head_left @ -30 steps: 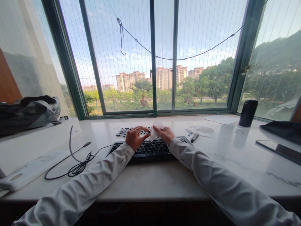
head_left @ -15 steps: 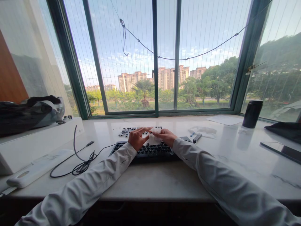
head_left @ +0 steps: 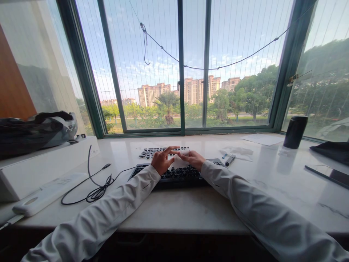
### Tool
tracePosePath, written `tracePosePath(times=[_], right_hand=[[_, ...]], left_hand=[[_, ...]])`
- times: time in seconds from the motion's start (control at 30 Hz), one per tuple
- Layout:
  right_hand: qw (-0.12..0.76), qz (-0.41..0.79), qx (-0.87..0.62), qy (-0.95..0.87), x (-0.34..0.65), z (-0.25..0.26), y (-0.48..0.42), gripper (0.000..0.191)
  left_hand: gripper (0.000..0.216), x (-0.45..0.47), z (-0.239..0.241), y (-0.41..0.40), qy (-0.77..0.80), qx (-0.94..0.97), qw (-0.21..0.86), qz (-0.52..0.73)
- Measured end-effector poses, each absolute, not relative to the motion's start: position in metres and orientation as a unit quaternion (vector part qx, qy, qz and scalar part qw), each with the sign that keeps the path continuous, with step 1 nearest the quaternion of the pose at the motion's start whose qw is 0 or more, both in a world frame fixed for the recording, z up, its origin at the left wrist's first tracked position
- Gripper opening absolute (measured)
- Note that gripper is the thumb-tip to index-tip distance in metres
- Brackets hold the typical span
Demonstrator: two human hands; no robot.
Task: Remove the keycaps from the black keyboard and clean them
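Observation:
A crumpled white tissue (head_left: pixel 180 163) is between my hands, above a black keyboard (head_left: pixel 177 178). My right hand (head_left: pixel 194 159) pinches it from the right, thumb on top. My left hand (head_left: pixel 163 160) comes in from the left, its fingers curved over and their tips meeting at the tissue and the right fingertips. Something small may be between those fingertips; I cannot make it out. Behind the hands, loose black keycaps (head_left: pixel 148 152) lie spread in rows on the white tabletop (head_left: pixel 177 214). Part of the keyboard is hidden under my hands and the tissue.
A coiled black cable (head_left: pixel 99 193) and a white power strip (head_left: pixel 40 198) lie at left, beside a white box (head_left: pixel 54 160). To the right are a small dark tool (head_left: pixel 230 160), a clear plastic bag (head_left: pixel 240 153), a black bottle (head_left: pixel 296 132) and a phone (head_left: pixel 327 173).
The view has shifted slightly, so things sit a little further right. My left fingers have moved a little over the tissue; both hands stay above the keyboard.

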State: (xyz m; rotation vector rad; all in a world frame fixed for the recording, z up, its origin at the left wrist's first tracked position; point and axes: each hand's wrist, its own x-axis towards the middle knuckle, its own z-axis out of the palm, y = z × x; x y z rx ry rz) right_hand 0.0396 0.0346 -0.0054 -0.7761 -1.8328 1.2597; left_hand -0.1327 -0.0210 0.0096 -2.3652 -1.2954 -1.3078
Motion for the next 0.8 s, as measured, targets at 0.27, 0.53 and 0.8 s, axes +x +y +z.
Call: tracePosePath(times=[0.27,0.53,0.8], right_hand=[[0.437,0.495,-0.363,-0.657,0.041,-0.002,0.030,0.054],[0.410,0.492,-0.333,-0.692,0.043,-0.001,0.035,0.051],[0.419,0.274,-0.473,-0.725,0.063,0.012,0.053,0.054]], left_hand=[[0.038,-0.130,0.014,-0.024,-0.447,-0.770,0.057,-0.452],[0.041,-0.132,0.016,-0.023,-0.456,-0.747,-0.003,-0.484],[0.031,-0.135,0.015,-0.018,-0.423,-0.748,0.044,-0.510]])
